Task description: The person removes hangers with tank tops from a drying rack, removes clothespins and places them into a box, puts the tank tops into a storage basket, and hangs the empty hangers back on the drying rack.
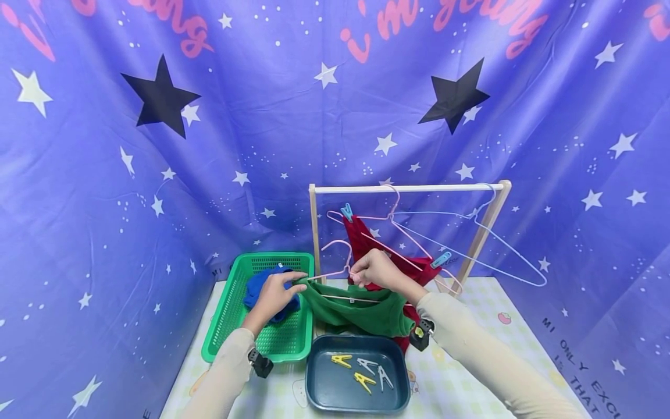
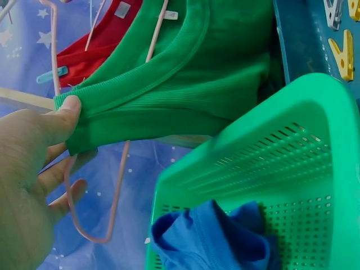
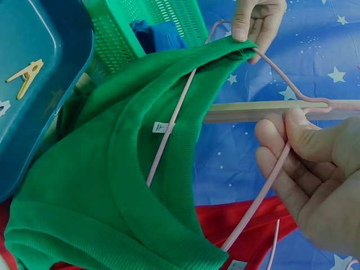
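Note:
A green tank top hangs on a pink hanger, its neckline facing up and a white label showing inside. My left hand pinches the strap at one shoulder between thumb and fingers, where a loop of the hanger sticks out beyond the cloth. Close to the hanger's neck, my right hand grips the pink wire with thumb and curled fingers. The hanger's hook rises free in the head view, below the rack's bar. Behind the green top hangs a red garment on another pink hanger.
Blue clothespins clip the red garment on a wooden rack, where a blue hanger also hangs. On the left, a green basket holds a blue garment. A dark tray in front contains yellow and grey clothespins.

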`<action>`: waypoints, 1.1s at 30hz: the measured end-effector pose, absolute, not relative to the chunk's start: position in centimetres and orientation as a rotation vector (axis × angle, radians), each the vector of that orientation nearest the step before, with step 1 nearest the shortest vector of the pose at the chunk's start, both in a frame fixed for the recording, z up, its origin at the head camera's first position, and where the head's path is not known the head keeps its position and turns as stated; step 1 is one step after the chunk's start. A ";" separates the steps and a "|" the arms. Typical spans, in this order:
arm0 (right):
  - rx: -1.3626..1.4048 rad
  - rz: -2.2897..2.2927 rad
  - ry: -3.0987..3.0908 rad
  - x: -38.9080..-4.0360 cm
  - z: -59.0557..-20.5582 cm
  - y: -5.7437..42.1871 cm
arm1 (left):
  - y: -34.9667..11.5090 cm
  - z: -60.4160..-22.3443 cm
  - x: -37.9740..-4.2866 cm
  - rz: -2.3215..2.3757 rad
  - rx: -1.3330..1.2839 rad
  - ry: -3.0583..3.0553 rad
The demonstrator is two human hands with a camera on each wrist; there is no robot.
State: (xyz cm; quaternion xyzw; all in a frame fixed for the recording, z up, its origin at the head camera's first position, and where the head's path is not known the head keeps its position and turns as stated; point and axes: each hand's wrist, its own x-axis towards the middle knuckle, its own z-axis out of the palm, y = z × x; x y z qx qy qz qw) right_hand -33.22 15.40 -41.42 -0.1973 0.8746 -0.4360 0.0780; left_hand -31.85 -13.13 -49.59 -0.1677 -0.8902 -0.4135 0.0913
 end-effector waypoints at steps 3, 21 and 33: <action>-0.593 -1.302 2.625 -33.2 -41.4 15.4 | -13.1 -49.9 -32.0 -1.250 -0.469 -2.627; -0.597 -1.295 2.592 -33.2 -41.4 15.0 | -13.3 -50.0 -32.3 -1.240 -0.382 -2.574; -0.592 -1.261 2.632 -33.1 -41.4 15.1 | -14.8 -50.7 -32.4 -1.250 -0.316 -2.557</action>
